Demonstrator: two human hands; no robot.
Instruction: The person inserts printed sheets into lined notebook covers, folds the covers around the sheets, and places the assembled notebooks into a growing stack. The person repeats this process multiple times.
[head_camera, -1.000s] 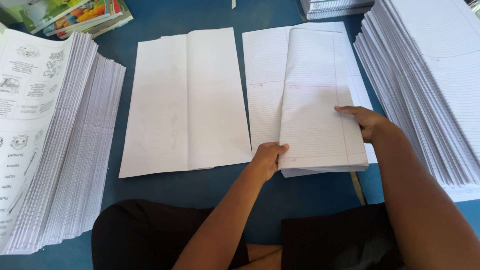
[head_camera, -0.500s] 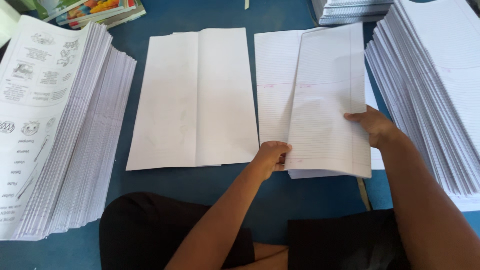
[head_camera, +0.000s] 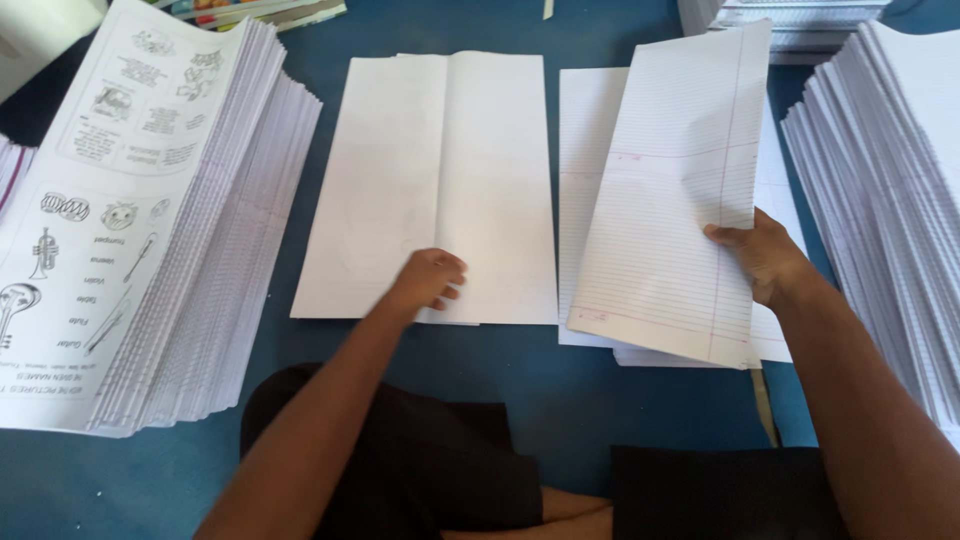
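Sheet transfer, right to left

Right hand (head_camera: 765, 262) pinches ruled sheet (head_camera: 670, 200), long axis near-far; left hand (head_camera: 428, 280), fingers curled, rests on folded stack (head_camera: 440, 180).

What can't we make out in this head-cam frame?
- Head view: how many sheets the right hand lifts; the lined sheet hides any behind.
- Lined stack beneath: mostly covered by that sheet.
- Right-side stack: cut off by frame edge.
- Left hand: fingertip contact with the plain folded sheet unclear.
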